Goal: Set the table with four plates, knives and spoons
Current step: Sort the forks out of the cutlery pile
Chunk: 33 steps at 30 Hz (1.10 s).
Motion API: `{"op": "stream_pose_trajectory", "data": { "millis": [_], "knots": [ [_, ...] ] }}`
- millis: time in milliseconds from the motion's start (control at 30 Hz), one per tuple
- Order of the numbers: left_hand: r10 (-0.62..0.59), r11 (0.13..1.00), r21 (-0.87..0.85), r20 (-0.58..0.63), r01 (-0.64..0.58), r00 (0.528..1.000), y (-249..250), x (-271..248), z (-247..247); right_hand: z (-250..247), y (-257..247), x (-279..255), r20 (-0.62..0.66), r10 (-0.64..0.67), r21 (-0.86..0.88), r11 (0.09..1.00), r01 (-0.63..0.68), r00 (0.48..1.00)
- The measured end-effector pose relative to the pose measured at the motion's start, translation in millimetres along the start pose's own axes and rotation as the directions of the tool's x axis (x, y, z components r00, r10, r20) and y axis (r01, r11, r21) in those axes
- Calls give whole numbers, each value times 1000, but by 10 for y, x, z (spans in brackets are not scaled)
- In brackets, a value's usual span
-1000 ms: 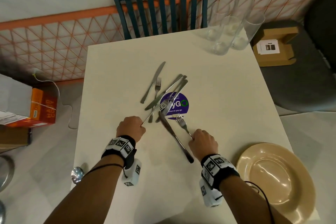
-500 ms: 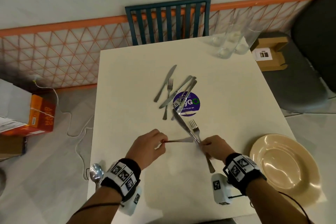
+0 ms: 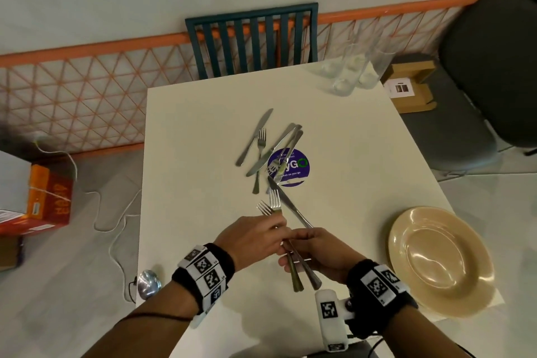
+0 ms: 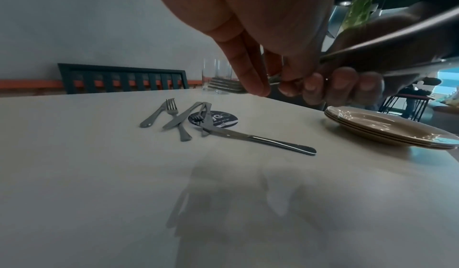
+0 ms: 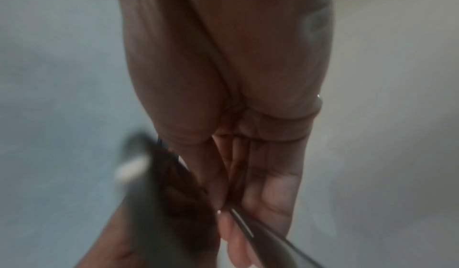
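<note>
Steel forks [image 3: 273, 206], two of them, are held above the cream tabletop [image 3: 348, 154] at its near side, where we see both hands meet. The left hand [image 3: 252, 237] has its fingers [image 4: 250, 64] curled around the fork handles, with the tines pointing to the far side. The right hand [image 3: 321, 250] also closes its fingers [image 4: 345, 84] on the same handles, whose ends [image 3: 302, 279] stick out toward us below the hands. In the right wrist view the picture is blurred, and we can only see a thin metal handle against the fingers. One knife [image 3: 287, 203] lies flat on the tabletop just beyond the hands, its blade reaching to a purple round sticker [image 3: 290, 166]. Farther away, around this sticker, lies the loose pile of cutlery [image 3: 270, 148], knives and forks crossing each other. A stack of beige plates [image 3: 436, 259] rests at the near right corner of the tabletop, well apart from the pile. Some clear glasses [image 3: 351, 70] stand at the far right corner, and a dark green chair [image 3: 252, 41] is behind the far edge.
</note>
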<state>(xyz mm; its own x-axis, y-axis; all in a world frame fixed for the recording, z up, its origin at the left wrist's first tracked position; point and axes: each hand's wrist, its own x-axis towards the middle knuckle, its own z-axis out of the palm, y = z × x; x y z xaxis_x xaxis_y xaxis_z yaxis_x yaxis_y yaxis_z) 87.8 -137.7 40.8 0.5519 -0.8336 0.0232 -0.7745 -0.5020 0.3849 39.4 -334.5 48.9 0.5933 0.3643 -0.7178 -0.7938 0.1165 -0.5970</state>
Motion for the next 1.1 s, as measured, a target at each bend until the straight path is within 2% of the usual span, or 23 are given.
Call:
{"op": "stream_pose_trajectory", "data": {
  "millis": [100,267,400,600,700,833,1000,1100],
  "knots": [
    [5,999,37,-29,-4,1000,17,4,-41,-3,-37,-12,8,-2,1,1000,2,1000],
    [-31,996,-87,-51,27,998,48,50,26,-76,-69,-10,6,6,-3,1000,-6,1000],
    [-121,967,-236,-77,100,990,87,89,112,-175,-98,-11,20,9,27,1000,-10,1000],
    [-241,932,-305,-116,197,964,205,327,126,-444,-166,-14,6,-7,27,1000,6,1000],
    [-350,905,-335,-230,264,908,175,558,27,-601,-219,1,-33,6,17,1000,-6,999],
    [-530,842,-302,-313,446,788,-101,957,-85,-820,-246,14,-63,14,7,1000,-14,998],
    [-762,647,-231,-145,727,631,-545,1594,-83,-1117,-289,1,-83,25,37,999,-22,996],
    [-808,589,-97,-81,803,583,-763,1882,1,-1269,-307,12,-100,33,41,999,-29,994]
  ]
}}
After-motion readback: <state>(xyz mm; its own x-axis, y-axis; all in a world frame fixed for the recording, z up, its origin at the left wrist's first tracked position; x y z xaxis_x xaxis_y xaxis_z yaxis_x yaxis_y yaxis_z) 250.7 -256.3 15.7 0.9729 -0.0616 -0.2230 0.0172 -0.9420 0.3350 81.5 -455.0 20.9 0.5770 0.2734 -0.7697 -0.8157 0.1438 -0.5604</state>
